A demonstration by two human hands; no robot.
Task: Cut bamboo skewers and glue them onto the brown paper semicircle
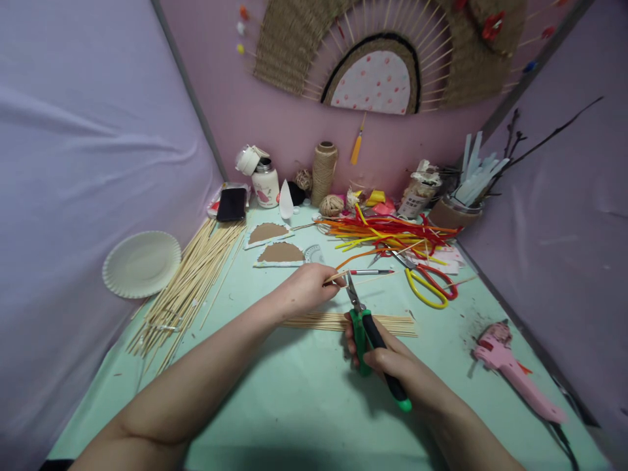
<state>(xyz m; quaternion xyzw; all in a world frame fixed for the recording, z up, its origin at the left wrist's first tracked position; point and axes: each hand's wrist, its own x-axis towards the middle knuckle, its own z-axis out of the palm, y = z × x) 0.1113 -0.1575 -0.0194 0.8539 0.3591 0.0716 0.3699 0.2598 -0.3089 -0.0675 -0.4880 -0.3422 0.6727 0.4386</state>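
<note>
My left hand [314, 286], at the middle of the table, pinches thin wooden sticks [336, 278] that point right. In my right hand [380, 350] is a pair of green and black cutters [362, 327], its fingers wrapped round the handles. The metal jaws point up and away, right beside the stick ends; whether they touch the sticks I cannot tell. Below both hands a row of wooden sticks [392, 324] lies flat from left to right, partly hidden by the right hand and the cutters. A brush [371, 271] lies just beyond the jaws.
Loose sticks [196, 281] and a white plate [142, 263] lie left. Behind are cardboard half circles [279, 254], a twine spool [324, 173] and coloured pipe cleaners [392, 232]. Scissors [426, 281] and a pink glue gun [515, 373] lie right.
</note>
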